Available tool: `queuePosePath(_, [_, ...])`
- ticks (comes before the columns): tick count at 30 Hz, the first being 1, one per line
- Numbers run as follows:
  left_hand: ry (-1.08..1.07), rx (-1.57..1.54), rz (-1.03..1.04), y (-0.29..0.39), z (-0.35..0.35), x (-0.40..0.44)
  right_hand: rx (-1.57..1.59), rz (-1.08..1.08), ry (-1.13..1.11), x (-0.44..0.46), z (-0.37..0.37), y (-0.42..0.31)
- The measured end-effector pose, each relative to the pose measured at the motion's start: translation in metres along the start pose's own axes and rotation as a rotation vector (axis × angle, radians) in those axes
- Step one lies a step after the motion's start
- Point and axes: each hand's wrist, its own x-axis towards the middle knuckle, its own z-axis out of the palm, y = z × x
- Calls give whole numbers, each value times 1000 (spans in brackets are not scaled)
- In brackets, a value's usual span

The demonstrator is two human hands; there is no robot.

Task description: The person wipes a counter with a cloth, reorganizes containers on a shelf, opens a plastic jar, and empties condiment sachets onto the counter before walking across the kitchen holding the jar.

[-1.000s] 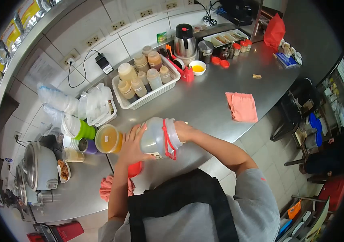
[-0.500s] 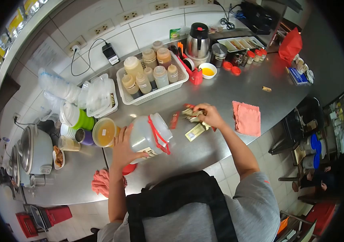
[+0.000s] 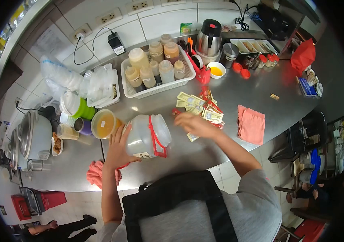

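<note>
A translucent plastic jar (image 3: 139, 135) with a red strap handle lies on its side on the steel counter, its mouth facing right. My left hand (image 3: 118, 145) is wrapped round its base end, thumb low and fingers on top. Right of the jar's mouth, a loose pile of small cream and red packets (image 3: 202, 109) is spread on the counter. My right hand (image 3: 195, 125) hovers at the near left side of this pile, fingers loosely extended toward the jar and seemingly holding nothing. Part of the pile is hidden under it.
Behind stands a white basket (image 3: 160, 90) of squeeze bottles. A tub of orange liquid (image 3: 104, 124) is close to my left hand. Pink cloths lie right (image 3: 251, 125) and left (image 3: 99, 173). A bowl of yellow liquid (image 3: 216, 70) and a steel jug (image 3: 209, 38) stand at the back.
My right hand has let go of the bunch of packets and moved left toward the jar. More packets now lie spread on the counter. A person's legs have come into view at lower left.
</note>
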Motion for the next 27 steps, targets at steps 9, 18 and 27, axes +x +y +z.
queuePosePath(9, [-25, -123, 204, 21, 7, 4, -304, -148, -509, 82, 62, -64])
queuePosePath(18, [34, -70, 144, 33, 13, -5, -249, -195, -351, 58, 116, -23])
queuePosePath(27, [80, -94, 156, 33, 15, -3, -171, -247, -330, 63, 95, -15])
